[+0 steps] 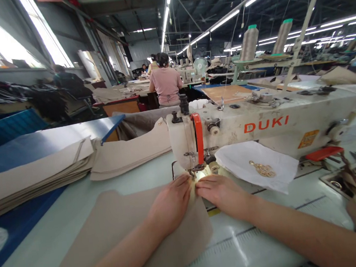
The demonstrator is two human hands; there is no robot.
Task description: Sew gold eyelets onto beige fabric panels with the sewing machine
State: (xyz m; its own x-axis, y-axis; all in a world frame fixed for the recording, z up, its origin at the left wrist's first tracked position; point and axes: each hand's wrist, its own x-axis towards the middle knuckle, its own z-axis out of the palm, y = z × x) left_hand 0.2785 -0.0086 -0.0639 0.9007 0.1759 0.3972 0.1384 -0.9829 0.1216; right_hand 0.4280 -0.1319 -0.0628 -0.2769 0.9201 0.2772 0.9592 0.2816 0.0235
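Observation:
A beige fabric piece (pixel 112 232) lies on the pale sewing table (pixel 244 246), its far edge under the needle of a white DUKI sewing machine (pixel 261 125). My left hand (pixel 170 203) rests flat on the fabric, fingers stretched toward the presser foot (pixel 198 168). My right hand (pixel 219 193) lies beside it, fingers flat and pressing the fabric edge just in front of the needle. The fingertips of both hands nearly meet at the lit spot under the foot.
Stacks of beige cut pieces (pixel 33 173) lie at the left on a blue board. A white cloth (pixel 256 165) with a gold ornament sits under the machine arm. Thread cones (pixel 249 42) stand behind. A person in pink (pixel 165 83) sits at a farther station.

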